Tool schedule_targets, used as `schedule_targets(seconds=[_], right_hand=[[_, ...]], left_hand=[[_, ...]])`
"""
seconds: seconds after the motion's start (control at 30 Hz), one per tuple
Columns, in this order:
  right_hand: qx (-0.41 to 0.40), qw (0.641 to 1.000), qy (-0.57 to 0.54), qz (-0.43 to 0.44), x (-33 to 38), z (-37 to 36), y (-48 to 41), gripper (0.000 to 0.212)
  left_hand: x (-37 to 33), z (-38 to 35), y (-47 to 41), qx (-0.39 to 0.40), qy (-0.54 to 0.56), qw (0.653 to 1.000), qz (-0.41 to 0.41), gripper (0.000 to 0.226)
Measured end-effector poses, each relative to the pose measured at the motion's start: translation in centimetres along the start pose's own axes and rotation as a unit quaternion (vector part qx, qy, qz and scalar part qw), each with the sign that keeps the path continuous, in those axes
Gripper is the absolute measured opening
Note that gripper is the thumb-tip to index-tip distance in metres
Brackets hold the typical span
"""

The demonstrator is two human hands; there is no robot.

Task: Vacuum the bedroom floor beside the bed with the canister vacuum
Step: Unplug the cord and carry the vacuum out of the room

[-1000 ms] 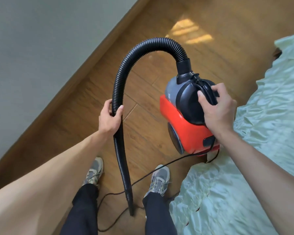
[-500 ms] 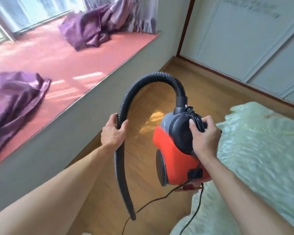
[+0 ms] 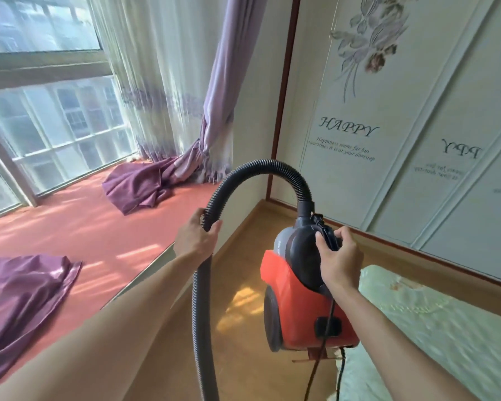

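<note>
The bedroom has a large window (image 3: 41,111) on the left, above a wide red ledge (image 3: 104,241). At the ledge's near left edge lies a purple cloth (image 3: 21,299). Toward its far right corner a second purple heap (image 3: 139,186) pools under a sheer white curtain (image 3: 156,82).

Right of the ledge a narrow strip of wooden floor (image 3: 243,328) runs to the far corner of the room, with a patch of sunlight on it.

The left hand (image 3: 195,241) wraps fingers and thumb round the black ribbed hose (image 3: 261,166). From the hand the hose arches up, over and down into the top of the canister vacuum (image 3: 298,308). Below the hand it hangs past the bottom of the view, its end out of sight.

The vacuum, red below and dark grey above, sits over the floor strip, just beside the bed's left edge. The right hand (image 3: 340,259) holds it, fingers curled round the black handle on top. A black power cord (image 3: 315,369) drops from its rear toward the bottom of the view.

On the right a pale green bedspread (image 3: 431,328) covers the bed. Behind it stand pale panels (image 3: 388,183) printed with flowers and the word HAPPY.
</note>
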State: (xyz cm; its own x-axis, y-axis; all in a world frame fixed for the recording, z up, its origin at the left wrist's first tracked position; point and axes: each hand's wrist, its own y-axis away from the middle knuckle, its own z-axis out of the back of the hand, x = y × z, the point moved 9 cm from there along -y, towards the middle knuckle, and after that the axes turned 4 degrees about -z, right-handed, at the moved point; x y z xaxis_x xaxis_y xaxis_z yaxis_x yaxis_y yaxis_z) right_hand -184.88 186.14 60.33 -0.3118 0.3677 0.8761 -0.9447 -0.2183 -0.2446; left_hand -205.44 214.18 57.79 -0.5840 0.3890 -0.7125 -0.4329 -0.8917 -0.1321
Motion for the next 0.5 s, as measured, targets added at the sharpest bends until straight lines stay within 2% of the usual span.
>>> schedule_targets(seconds=[0.2,0.5], right_hand=[[-0.012,0.999,0.046,-0.006,2.9,0.4,-1.3,0.030],[-0.066,0.993,0.089,-0.033,8.1,-4.1,-4.5,0.029]], left_hand=[[-1.6,1.2,-2.9,0.025,0.012,0.999,-0.027,0.039],[-3.2,3.2,-12.8,0.076,0.039,0.992,-0.091,0.041]])
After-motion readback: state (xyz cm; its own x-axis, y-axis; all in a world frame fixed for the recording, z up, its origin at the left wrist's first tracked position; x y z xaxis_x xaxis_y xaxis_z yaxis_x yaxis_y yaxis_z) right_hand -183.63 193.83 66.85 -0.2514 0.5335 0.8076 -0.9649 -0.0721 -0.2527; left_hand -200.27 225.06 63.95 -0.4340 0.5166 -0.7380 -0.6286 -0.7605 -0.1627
